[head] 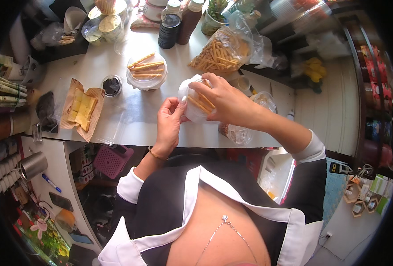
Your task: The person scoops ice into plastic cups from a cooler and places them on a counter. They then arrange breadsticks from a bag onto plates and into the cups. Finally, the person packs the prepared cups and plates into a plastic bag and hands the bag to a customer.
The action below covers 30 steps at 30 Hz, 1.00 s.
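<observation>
Before me, both hands hold a round plastic cup with breadsticks (201,103) under its clear lid. My left hand (169,121) pinches the cup's rim from the left, thumb on top. Spread over the lid from the right is my right hand (228,101), its fingers gripping the far and near edges. A similar lidded cup with breadsticks (146,70) stands to the left on the white table (139,124). Beside that sit a small tub of dark filling (112,85) and thick toast pieces (82,109) in a paper wrapper. Beyond my right hand lies an open-looking plastic bag of breadsticks (219,50).
Two dark bottles (169,30) and a potted plant (213,16) stand at the back. Tubs (111,28) are at the back left. Clear plastic cups (239,133) lie by the right front edge. A metal pitcher (33,165) and a phone (61,201) rest lower left.
</observation>
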Available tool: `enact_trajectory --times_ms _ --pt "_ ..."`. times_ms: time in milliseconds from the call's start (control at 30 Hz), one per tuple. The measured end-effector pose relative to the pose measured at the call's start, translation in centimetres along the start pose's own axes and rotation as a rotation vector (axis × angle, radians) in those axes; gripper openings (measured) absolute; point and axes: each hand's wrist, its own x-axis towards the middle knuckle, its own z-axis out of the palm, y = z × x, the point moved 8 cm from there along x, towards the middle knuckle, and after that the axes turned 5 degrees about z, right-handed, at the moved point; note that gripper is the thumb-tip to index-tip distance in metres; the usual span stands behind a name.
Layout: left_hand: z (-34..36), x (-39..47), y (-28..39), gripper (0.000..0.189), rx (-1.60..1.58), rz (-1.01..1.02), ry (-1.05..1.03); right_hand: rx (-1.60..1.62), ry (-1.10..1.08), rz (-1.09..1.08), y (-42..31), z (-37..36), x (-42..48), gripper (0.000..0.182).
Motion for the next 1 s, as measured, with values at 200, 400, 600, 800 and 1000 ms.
enact_trajectory --times_ms 200,400,600,800,1000 --pt "0.5 -0.1 0.3 0.019 -0.016 -0.03 0.02 -0.024 -0.024 0.052 0.1 1.0 0.6 0.083" --pt "0.4 0.8 0.4 0.024 0.174 0.005 -0.053 -0.056 -0.012 0.061 0.7 1.8 1.3 0.082" --pt "0.4 0.9 0.4 0.021 0.188 -0.019 -0.071 -0.009 0.022 0.061 1.0 1.6 1.5 0.084" --pt "0.3 0.7 0.5 0.021 0.161 -0.005 -0.052 0.093 0.085 0.014 1.4 1.3 1.0 0.085" --pt "0.4 2.0 1.9 0.021 0.283 0.043 -0.045 0.041 0.069 0.06 1.4 1.7 1.8 0.074"
